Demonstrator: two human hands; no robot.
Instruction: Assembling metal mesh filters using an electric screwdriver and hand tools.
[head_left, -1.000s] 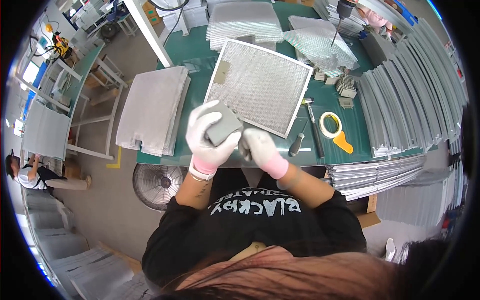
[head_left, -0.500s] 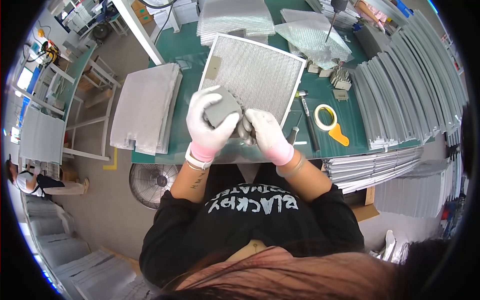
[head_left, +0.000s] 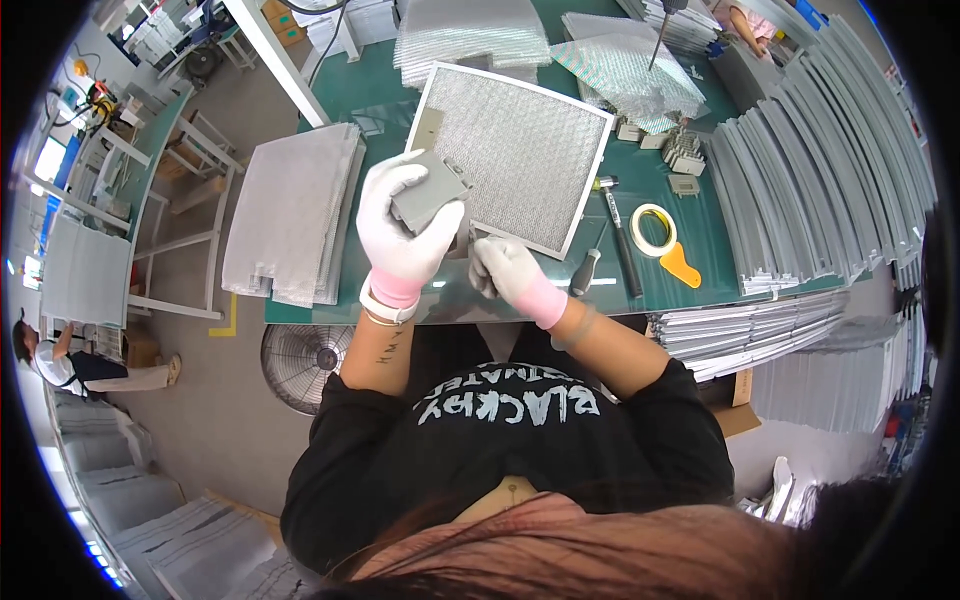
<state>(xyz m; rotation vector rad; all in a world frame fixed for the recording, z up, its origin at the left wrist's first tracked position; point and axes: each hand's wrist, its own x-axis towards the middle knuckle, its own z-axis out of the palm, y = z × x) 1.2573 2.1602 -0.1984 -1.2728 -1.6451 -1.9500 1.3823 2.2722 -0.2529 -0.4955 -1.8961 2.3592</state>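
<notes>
A grey, roughly square plate-like piece (head_left: pixel 432 190) with small tabs along one edge is gripped in my white-gloved left hand (head_left: pixel 400 235), thumb on one side and fingers on the other. It is held over the near left part of a silver-framed mesh filter panel (head_left: pixel 525 150). My right hand (head_left: pixel 512 275), also gloved, is closed just below the panel's near edge, apart from the grey piece. Its fingertips are pinched together; whatever they may hold is too small to make out. A tan patch shows at the panel's left side, partly covered by my left hand.
A screwdriver (head_left: pixel 586 272), hammer (head_left: pixel 622 240), tape roll (head_left: pixel 651 230) and orange-yellow scraper (head_left: pixel 679 266) lie right of the panel. Small metal parts (head_left: pixel 684 155) sit farther back. Stacked panels (head_left: pixel 290 210) stand left, many more (head_left: pixel 800 180) right. A power-driver bit (head_left: pixel 660 42) hangs above.
My hands have moved apart: the left has gone left with the grey piece, now turned and tilted. The right has drawn down away from it and curled. The mesh panel has shifted slightly.
</notes>
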